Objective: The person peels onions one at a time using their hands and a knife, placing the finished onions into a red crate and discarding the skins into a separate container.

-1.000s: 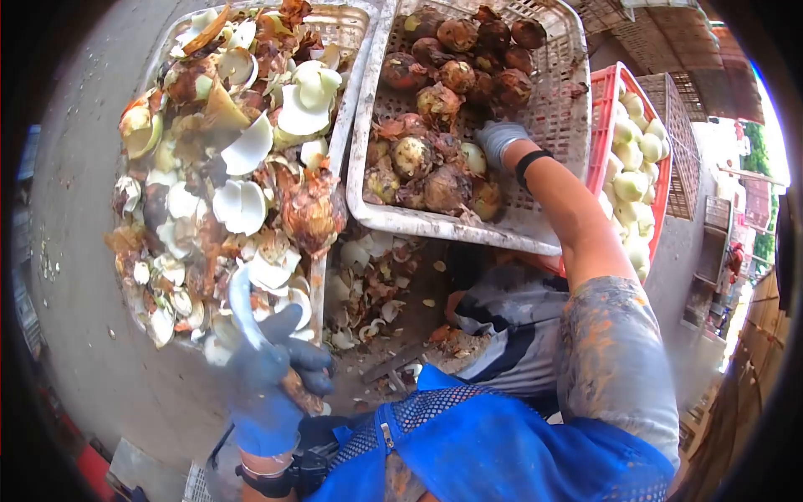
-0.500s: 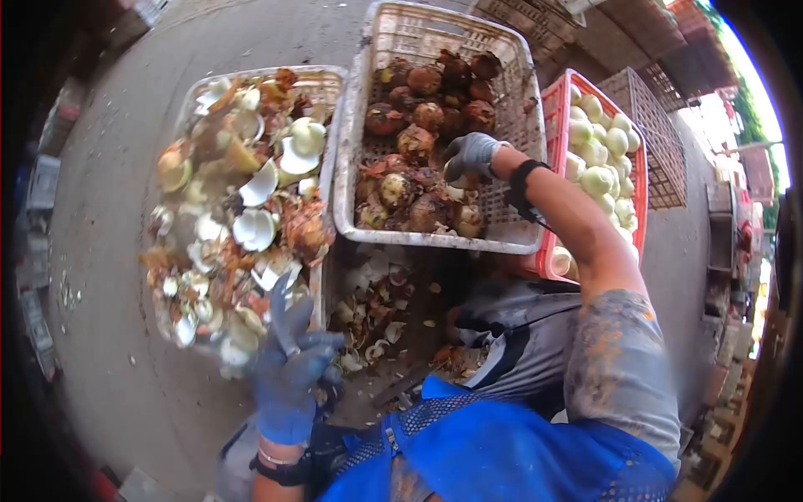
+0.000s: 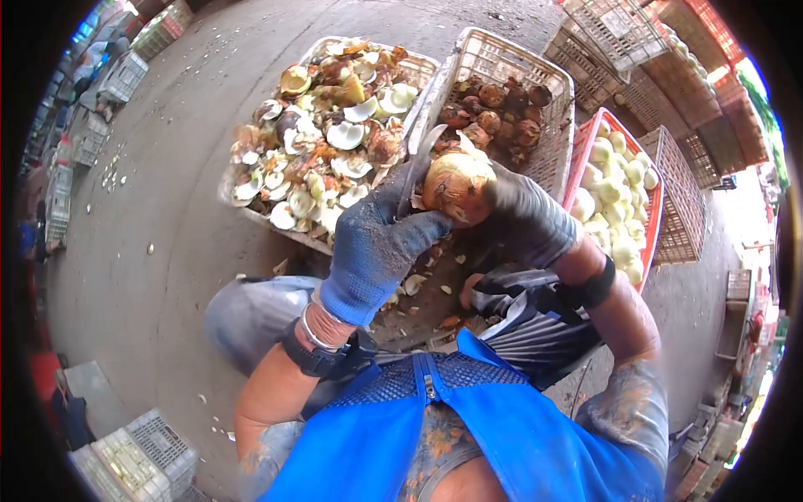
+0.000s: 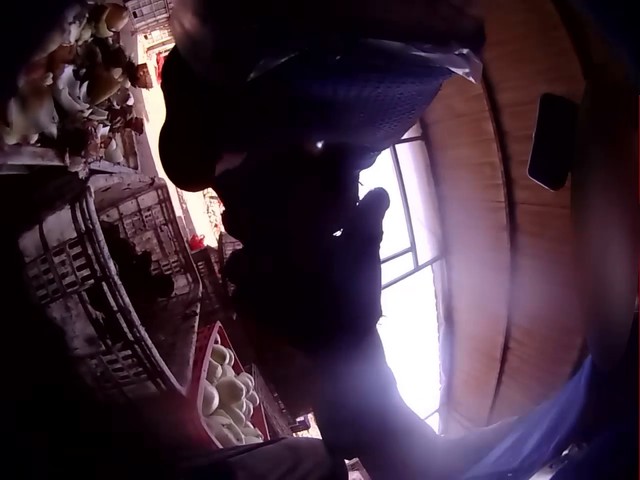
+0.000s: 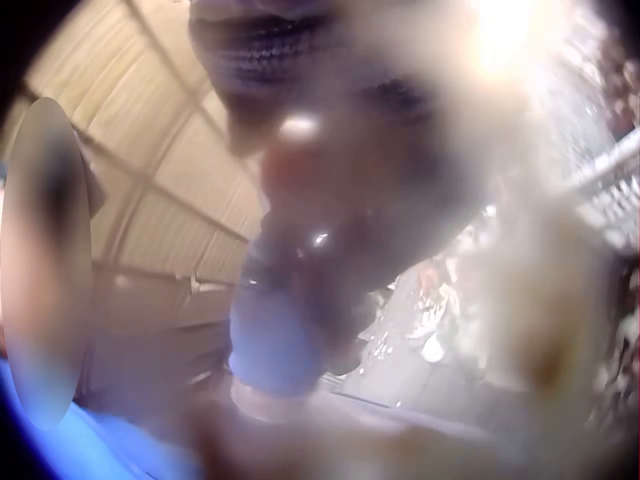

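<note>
In the head view a large brown-skinned onion (image 3: 458,186) is held up before the chest. My right hand (image 3: 535,216), in a dirty grey glove, grips it from the right. My left hand (image 3: 368,251), in a blue-grey glove, holds a curved blade (image 3: 421,163) upright at the onion's left side, thumb near its lower edge. Both hands are dark shapes in the left wrist view. The right wrist view is blurred, with the blue cuff of my left glove (image 5: 275,340) visible and the onion unclear.
A crate of peels and onion pieces (image 3: 288,230) stands front left. Beside it, a white crate (image 3: 556,151) holds unpeeled onions, and a red crate (image 3: 648,238) holds peeled ones. Stacked crates (image 3: 676,197) stand at right; peel scraps lie on the ground between my legs.
My right hand has come back from the white crate to my left hand, with a brown onion in its grip. The left hand has risen with the blade, and the head view has shifted.
</note>
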A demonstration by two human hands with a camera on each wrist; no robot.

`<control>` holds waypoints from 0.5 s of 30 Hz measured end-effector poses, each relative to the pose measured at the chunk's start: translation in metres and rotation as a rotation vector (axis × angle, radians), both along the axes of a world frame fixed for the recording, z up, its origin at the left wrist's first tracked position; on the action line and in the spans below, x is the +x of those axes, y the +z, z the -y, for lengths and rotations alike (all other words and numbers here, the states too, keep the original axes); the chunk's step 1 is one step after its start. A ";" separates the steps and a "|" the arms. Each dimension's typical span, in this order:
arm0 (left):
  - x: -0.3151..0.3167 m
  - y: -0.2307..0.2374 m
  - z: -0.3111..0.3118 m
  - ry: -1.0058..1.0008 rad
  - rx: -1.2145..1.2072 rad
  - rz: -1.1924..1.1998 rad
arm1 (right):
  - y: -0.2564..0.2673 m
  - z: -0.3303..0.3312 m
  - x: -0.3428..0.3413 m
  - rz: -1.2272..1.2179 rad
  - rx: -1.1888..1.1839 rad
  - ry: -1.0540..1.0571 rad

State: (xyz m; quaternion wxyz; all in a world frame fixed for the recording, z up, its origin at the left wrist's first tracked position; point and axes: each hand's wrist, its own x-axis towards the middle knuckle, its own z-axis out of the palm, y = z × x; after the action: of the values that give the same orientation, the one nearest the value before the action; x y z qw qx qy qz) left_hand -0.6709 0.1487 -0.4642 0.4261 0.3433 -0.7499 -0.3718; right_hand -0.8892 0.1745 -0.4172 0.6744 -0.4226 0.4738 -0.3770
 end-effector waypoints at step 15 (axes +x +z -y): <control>0.020 -0.001 -0.067 0.165 -0.350 0.218 | -0.011 -0.065 0.042 -0.042 -0.110 -0.351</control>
State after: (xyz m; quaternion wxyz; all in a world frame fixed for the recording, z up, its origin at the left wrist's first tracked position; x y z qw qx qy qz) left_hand -0.6504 0.2153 -0.4647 0.4247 0.3622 -0.8141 -0.1605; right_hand -0.8471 0.2392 -0.4277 0.5639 -0.3776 0.5328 -0.5055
